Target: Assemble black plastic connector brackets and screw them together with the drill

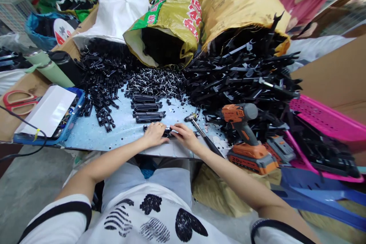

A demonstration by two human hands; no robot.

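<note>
At the front edge of the table, my left hand [154,134] is closed over a long, narrow black plastic part [167,132]. My right hand [184,136] pinches at the right side of that part; the fingers cover what exactly they grip. Just beyond my hands, several similar black parts [148,116] lie stacked in a row. To the right rests a hammer [204,133], its head close to my right hand. A heap of small black pieces with metal pins [157,83] lies behind the row.
An orange cordless drill [241,137] stands at right, before a large pile of long black parts [237,76]. Black links [100,80] spread at left. A blue tray [77,110], red scissors [20,102] and green bottle [48,66] sit farther left. Open sacks [171,15] line the back.
</note>
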